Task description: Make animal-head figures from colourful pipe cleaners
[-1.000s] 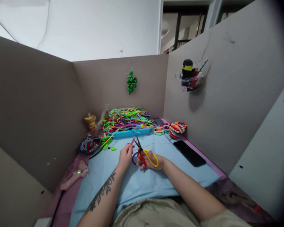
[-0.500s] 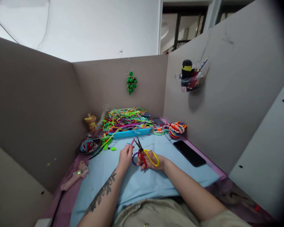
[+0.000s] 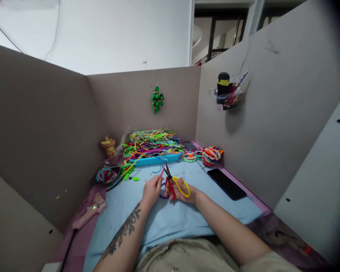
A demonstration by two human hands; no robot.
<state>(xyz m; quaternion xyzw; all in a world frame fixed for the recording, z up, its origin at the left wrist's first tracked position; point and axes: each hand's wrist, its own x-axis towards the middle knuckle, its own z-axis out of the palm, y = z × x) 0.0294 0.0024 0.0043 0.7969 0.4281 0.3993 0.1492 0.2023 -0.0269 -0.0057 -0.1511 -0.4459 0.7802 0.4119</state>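
Since the earlier frames, both hands had drawn a little closer together and the scissor blades had tipped up nearer the pink piece; everything else on the worktop lay as before.

From the head camera, the left hand (image 3: 152, 190) had its fingers pinched narrow on a thin pink pipe-cleaner piece (image 3: 161, 172), whose free end stuck up just beside the blades. The right hand (image 3: 180, 190) was closed through the loops of the small scissors with one red and one yellow handle (image 3: 174, 184); their dark blades pointed up and away from the person, and whether they were parted or closed could not be told. A purple pipe-cleaner loop (image 3: 162, 196) hung between the two hands, just above the light blue cloth-covered worktop (image 3: 164, 219).

Beyond the hands, a long turquoise plastic tray (image 3: 154, 160) held a heap of bright mixed-colour pipe cleaners (image 3: 149, 141). To its left stood a round dark bowl of coloured scraps (image 3: 106, 175) and a small yellowish wooden figure (image 3: 109, 145). Nearer the person, on the left edge, lay a pink hot-glue gun (image 3: 88, 212) with a green light. To the right of the tray sat a cluster of beaded multicolour rings (image 3: 211, 154), and a black flat phone (image 3: 226, 183) lay well apart from the hands. On the grey partition a green bunch ornament (image 3: 157, 99) hung from a hook, and a clear wall-mounted cup of tools (image 3: 228, 96) was fixed to the right panel.
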